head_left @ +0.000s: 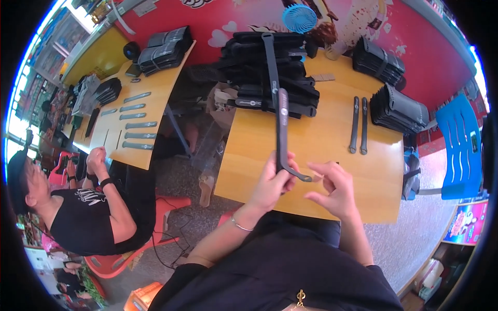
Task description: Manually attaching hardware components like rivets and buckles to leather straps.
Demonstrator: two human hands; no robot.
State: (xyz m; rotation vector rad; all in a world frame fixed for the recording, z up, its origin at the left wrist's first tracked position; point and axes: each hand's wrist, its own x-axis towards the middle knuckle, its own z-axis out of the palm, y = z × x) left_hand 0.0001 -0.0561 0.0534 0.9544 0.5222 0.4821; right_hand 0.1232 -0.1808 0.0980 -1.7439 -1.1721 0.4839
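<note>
Left hand (274, 179) is clamped on a dark grey strap (282, 124) – fingers closed round its lower part, over the near side of the bench (254, 150). Strap stands away from me, near end bent over toward my right. Right hand (334, 189) has thumb and forefinger apart, right by that bent tip; can't tell if they touch it. Beyond the strap: heap of black straps (244, 75), another grey strap (271, 62) lying over it. On the right, two loose straps (355, 124) side by side, then two strap stacks (399, 110) near the wall. Blue fan (299, 19) and clear cup (336, 48) at the back. To my left – second bench (162, 98) with a row of grey straps (140, 125), co-worker (93, 220) in black seated at it.
</note>
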